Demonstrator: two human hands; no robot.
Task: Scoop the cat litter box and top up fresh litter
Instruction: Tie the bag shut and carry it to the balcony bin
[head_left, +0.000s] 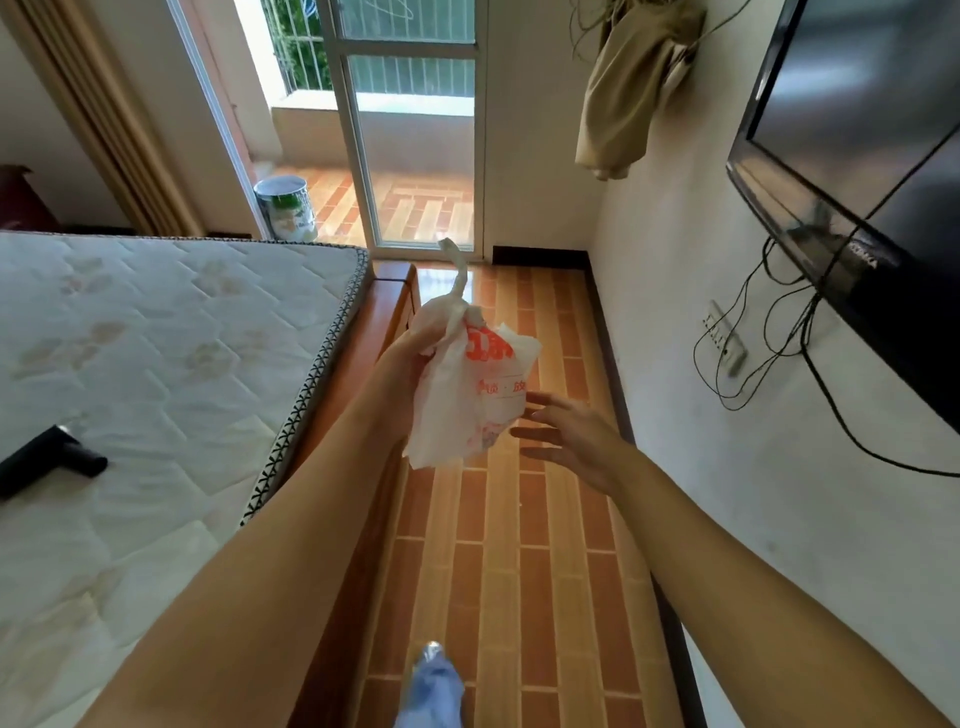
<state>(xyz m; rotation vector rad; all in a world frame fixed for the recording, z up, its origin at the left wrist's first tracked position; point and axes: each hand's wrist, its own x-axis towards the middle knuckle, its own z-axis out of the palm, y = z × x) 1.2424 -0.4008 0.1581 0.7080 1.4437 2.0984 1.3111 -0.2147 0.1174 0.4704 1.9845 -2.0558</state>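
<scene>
Head view: left hand (415, 349) clutches a crumpled white, red-printed bag (470, 402); right hand (569, 434) spread, grip loose.

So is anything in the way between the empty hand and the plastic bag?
No, nothing visible. The right hand, fingers spread, reaches right up beside the white plastic bag with red print, and nothing lies between them. The left hand holds the bag up by its bunched top.
</scene>
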